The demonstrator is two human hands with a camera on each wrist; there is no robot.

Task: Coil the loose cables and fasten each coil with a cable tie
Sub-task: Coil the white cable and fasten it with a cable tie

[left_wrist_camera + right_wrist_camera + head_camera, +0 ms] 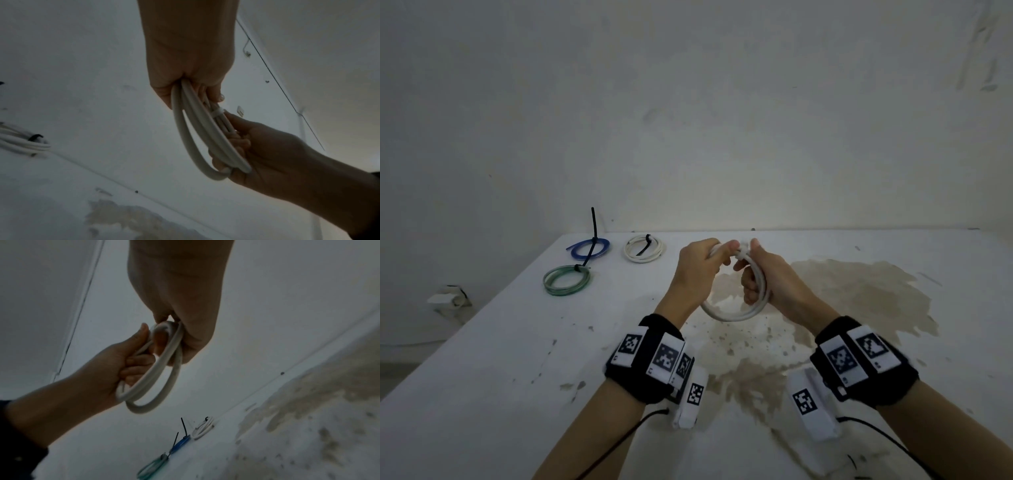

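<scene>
A white cable coil [736,313] hangs in the air above the table, held by both hands. My left hand [717,255] grips its upper left side, fingers curled round the strands [191,142]. My right hand [746,274] grips the right side, thumb up at the top of the coil. In the left wrist view a white cable tie [218,112] wraps the strands between the two hands. From the right wrist, the coil [164,391] loops down below both fists. The tie's tail is hidden.
Three tied coils lie at the table's far left: a blue coil [589,249] with a black tie standing up, a white coil [644,248], and a green coil [566,280]. A brown stain [859,294] covers the white table on the right. The table's left edge [482,318] runs diagonally.
</scene>
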